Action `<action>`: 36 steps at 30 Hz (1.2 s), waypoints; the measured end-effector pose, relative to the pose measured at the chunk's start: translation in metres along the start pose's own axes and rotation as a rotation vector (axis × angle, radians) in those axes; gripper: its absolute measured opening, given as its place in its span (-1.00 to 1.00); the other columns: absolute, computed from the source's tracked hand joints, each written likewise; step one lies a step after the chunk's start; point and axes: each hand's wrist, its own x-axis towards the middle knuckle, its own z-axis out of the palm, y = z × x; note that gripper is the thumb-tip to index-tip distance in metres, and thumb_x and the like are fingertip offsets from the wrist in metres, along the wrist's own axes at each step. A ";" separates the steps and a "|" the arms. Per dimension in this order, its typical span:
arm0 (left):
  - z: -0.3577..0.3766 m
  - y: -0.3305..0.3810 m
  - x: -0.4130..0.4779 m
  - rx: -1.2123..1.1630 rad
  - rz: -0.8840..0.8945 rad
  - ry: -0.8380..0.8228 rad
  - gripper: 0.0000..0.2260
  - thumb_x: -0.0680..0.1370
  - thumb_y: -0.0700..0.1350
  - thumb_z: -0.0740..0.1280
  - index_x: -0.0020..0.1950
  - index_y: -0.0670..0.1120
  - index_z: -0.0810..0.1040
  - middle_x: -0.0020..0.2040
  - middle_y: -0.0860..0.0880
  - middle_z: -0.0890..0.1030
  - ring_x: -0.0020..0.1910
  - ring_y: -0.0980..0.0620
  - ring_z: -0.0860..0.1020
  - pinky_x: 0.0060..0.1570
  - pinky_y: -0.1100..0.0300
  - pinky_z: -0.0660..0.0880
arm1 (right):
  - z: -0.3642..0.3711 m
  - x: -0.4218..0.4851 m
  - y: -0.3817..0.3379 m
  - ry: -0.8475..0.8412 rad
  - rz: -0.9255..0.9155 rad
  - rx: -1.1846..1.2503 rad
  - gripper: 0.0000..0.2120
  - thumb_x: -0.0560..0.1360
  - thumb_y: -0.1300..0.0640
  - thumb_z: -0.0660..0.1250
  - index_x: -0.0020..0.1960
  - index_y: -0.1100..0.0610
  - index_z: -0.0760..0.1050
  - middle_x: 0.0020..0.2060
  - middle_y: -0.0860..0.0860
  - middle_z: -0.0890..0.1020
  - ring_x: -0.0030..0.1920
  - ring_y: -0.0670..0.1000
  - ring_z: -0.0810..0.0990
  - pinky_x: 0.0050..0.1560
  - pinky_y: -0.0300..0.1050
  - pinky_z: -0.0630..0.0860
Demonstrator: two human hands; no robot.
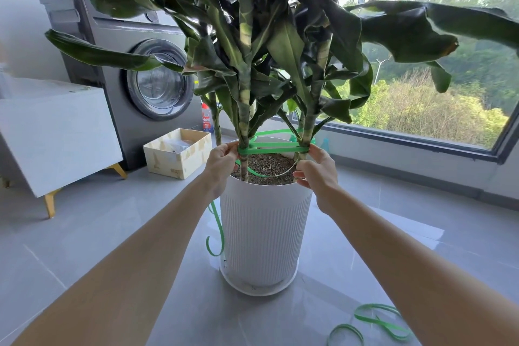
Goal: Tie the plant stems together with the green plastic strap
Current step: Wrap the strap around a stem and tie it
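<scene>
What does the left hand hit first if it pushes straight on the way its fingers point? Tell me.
The left hand pinches the green strap right at the left stem; going straight on, it would probably meet that stem first, though depth is hard to judge.

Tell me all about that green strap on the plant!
The green strap is a flat, shiny plastic band, looped several times around the plant stems just above the soil. The left hand and right hand pinch it at each stem. A loose tail curls down beside the white pot.
</scene>
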 end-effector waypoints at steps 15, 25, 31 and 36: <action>0.004 0.006 0.003 0.125 -0.082 -0.017 -0.75 0.68 -0.12 0.02 0.20 -0.11 0.46 0.15 -0.08 0.49 0.11 0.00 0.39 0.10 0.12 0.32 | 0.002 0.001 0.004 0.095 -0.095 -0.224 -0.45 0.47 0.37 0.17 0.42 0.07 0.32 0.30 0.03 0.49 0.16 0.13 0.55 0.17 0.13 0.51; -0.002 0.007 0.008 -0.209 -0.195 0.094 -0.81 0.55 -0.16 0.32 0.13 -0.03 0.60 -0.04 -0.01 0.56 0.03 0.03 0.42 -0.04 0.14 0.37 | 0.000 0.002 0.003 0.089 -0.083 -0.221 -0.48 0.49 0.36 0.17 0.41 0.07 0.31 0.30 0.05 0.48 0.18 0.11 0.53 0.19 0.12 0.51; 0.003 0.002 0.009 -0.464 -0.094 0.159 -0.76 0.50 -0.33 0.33 0.14 -0.14 0.59 0.09 -0.13 0.61 0.11 -0.05 0.57 0.03 0.25 0.51 | 0.001 0.000 0.004 0.100 -0.089 -0.210 -0.47 0.48 0.37 0.19 0.41 0.06 0.32 0.27 0.04 0.49 0.13 0.09 0.55 0.16 0.11 0.53; 0.006 -0.003 0.005 -0.690 -0.061 0.174 -0.78 0.49 -0.37 0.33 0.08 -0.17 0.58 0.06 -0.17 0.62 -0.01 -0.03 0.62 0.15 0.19 0.51 | -0.002 0.001 0.003 0.095 -0.093 -0.201 -0.47 0.48 0.40 0.19 0.40 0.08 0.32 0.25 0.04 0.50 0.04 0.01 0.52 0.13 0.08 0.54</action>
